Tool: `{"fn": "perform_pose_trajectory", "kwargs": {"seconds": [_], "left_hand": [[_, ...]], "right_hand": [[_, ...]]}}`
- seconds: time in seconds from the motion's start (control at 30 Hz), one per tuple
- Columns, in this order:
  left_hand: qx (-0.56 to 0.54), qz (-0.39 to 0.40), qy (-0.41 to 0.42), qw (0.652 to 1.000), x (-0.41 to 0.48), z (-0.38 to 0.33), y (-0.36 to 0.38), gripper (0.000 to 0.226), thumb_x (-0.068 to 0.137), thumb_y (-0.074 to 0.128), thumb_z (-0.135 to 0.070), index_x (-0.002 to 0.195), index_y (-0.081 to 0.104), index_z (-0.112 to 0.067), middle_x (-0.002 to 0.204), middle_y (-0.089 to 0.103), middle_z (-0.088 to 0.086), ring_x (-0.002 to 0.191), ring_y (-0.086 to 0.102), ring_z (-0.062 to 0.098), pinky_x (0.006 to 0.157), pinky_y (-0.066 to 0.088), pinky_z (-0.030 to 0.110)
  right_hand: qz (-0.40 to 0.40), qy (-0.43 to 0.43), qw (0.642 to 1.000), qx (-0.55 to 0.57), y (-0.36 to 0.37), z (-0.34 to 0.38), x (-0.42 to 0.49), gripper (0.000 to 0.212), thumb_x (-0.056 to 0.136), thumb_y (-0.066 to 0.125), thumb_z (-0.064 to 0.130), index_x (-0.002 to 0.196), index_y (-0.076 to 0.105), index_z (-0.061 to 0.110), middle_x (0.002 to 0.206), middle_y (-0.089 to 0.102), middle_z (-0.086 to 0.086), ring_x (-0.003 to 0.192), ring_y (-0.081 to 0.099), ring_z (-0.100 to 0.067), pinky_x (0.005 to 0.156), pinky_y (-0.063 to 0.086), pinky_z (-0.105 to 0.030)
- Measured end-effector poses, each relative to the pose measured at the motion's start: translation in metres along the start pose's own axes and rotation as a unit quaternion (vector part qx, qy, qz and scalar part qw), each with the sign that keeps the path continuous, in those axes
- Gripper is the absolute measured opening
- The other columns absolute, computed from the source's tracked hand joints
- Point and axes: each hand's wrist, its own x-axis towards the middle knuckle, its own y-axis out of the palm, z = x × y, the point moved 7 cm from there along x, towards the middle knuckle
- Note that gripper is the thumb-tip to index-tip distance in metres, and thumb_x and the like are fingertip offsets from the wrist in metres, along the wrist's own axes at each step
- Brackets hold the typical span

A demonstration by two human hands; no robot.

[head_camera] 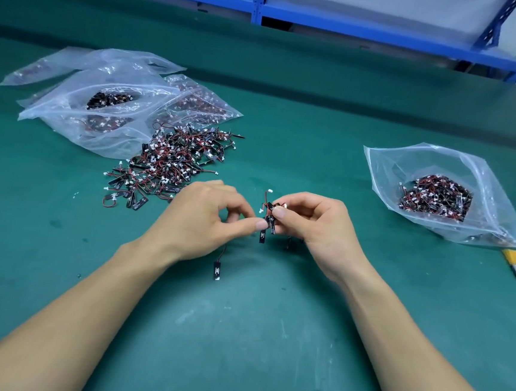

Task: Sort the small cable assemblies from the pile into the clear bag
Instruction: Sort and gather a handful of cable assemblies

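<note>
The right hand (pixel 313 225) pinches a small bunch of cable assemblies (pixel 268 219) between thumb and fingertips, and the left hand (pixel 208 219) pinches the same bunch from the other side. If the wires are tangled, a pull could scatter them over the worktop (pixel 238 334). One piece (pixel 217 269) is already just below the left grip; I cannot tell whether it hangs or lies. Each is a black tab with thin red-black wire and a white plug. The pile (pixel 175 163) lies beyond the left grip, and the clear bag (pixel 425 160) is well off to the right.
</note>
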Motion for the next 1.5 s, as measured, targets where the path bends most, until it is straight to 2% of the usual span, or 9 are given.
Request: {"fn": "perform_pose_trajectory", "kwargs": {"seconds": [0.1,0.23,0.4,0.6,0.87,1.0,1.17,1.3,1.5], "left_hand": [[-0.006,-0.023,-0.020,1.000,-0.001,0.000,0.005,0.038,0.077,0.063,-0.062,0.072,0.073,-0.025,0.056,0.054,-0.012,0.066,0.054,0.017,0.066,0.047,0.037],[-0.003,-0.017,-0.022,1.000,-0.001,0.001,0.009,0.024,0.079,0.071,-0.044,0.069,0.069,-0.022,0.053,0.052,-0.011,0.064,0.051,0.012,0.062,0.045,0.033],[-0.044,-0.003,-0.018,0.999,0.000,0.000,0.008,0.020,0.081,0.072,-0.037,0.067,0.058,-0.039,0.051,0.049,-0.013,0.062,0.048,0.011,0.062,0.039,0.024],[-0.050,0.032,-0.005,0.998,-0.001,-0.003,0.006,0.019,0.082,0.071,-0.033,0.069,0.067,-0.021,0.054,0.052,-0.011,0.064,0.048,0.010,0.064,0.037,0.021],[-0.007,0.188,0.028,0.982,-0.010,-0.004,0.015,0.010,0.080,0.073,-0.024,0.071,0.071,-0.024,0.055,0.051,-0.013,0.067,0.050,0.003,0.072,0.046,0.031],[0.037,0.222,0.034,0.974,-0.013,-0.007,0.020,0.007,0.078,0.073,-0.035,0.084,0.077,-0.033,0.057,0.054,-0.009,0.072,0.051,0.003,0.076,0.046,0.030],[0.055,0.124,0.037,0.990,-0.006,-0.009,0.007,0.021,0.080,0.060,-0.042,0.083,0.077,-0.030,0.056,0.053,-0.010,0.066,0.049,0.005,0.071,0.042,0.030],[0.022,0.001,0.018,1.000,-0.001,-0.016,0.005,0.023,0.084,0.066,-0.043,0.073,0.073,-0.024,0.051,0.047,-0.009,0.060,0.049,0.016,0.062,0.045,0.035],[0.003,-0.044,-0.041,0.998,-0.002,-0.012,0.012,0.027,0.077,0.072,-0.049,0.064,0.066,-0.026,0.049,0.047,-0.009,0.061,0.049,0.013,0.063,0.045,0.033]], "right_hand": [[0.017,0.004,1.000,-0.004,0.005,-0.002,-0.001,0.008,0.088,0.071,-0.002,0.087,0.073,0.006,0.078,0.075,-0.003,0.067,0.069,-0.014,0.068,0.056,-0.020],[0.016,0.010,1.000,-0.001,0.006,-0.003,-0.002,0.008,0.087,0.072,-0.001,0.085,0.074,0.006,0.085,0.075,-0.011,0.071,0.070,-0.019,0.070,0.058,-0.022],[-0.002,0.009,1.000,-0.019,-0.003,-0.002,0.001,0.004,0.089,0.071,0.001,0.088,0.074,0.003,0.078,0.069,-0.005,0.067,0.068,-0.017,0.068,0.058,-0.024],[-0.016,0.010,1.000,-0.001,-0.016,0.003,0.003,0.003,0.089,0.071,0.003,0.088,0.074,0.003,0.074,0.069,-0.005,0.069,0.067,-0.021,0.064,0.056,-0.024],[-0.027,0.023,0.999,0.021,-0.023,0.003,0.004,0.009,0.089,0.071,0.002,0.083,0.075,0.008,0.077,0.070,-0.005,0.070,0.069,-0.023,0.064,0.056,-0.024],[-0.021,0.026,0.999,0.024,-0.019,0.002,0.004,0.011,0.089,0.071,0.001,0.082,0.075,0.009,0.076,0.070,-0.005,0.070,0.069,-0.022,0.063,0.056,-0.023],[-0.015,0.034,0.999,0.024,-0.016,-0.001,0.004,0.009,0.088,0.073,0.004,0.083,0.076,0.010,0.076,0.070,-0.005,0.075,0.069,-0.028,0.065,0.056,-0.024],[0.008,0.030,0.999,0.017,-0.007,-0.002,0.001,0.005,0.088,0.073,0.004,0.084,0.074,0.007,0.079,0.070,-0.005,0.068,0.069,-0.020,0.068,0.058,-0.025],[0.023,0.025,0.999,0.011,-0.001,0.001,-0.002,0.008,0.087,0.075,0.004,0.081,0.073,0.009,0.085,0.069,-0.007,0.072,0.070,-0.021,0.069,0.058,-0.025]]}}
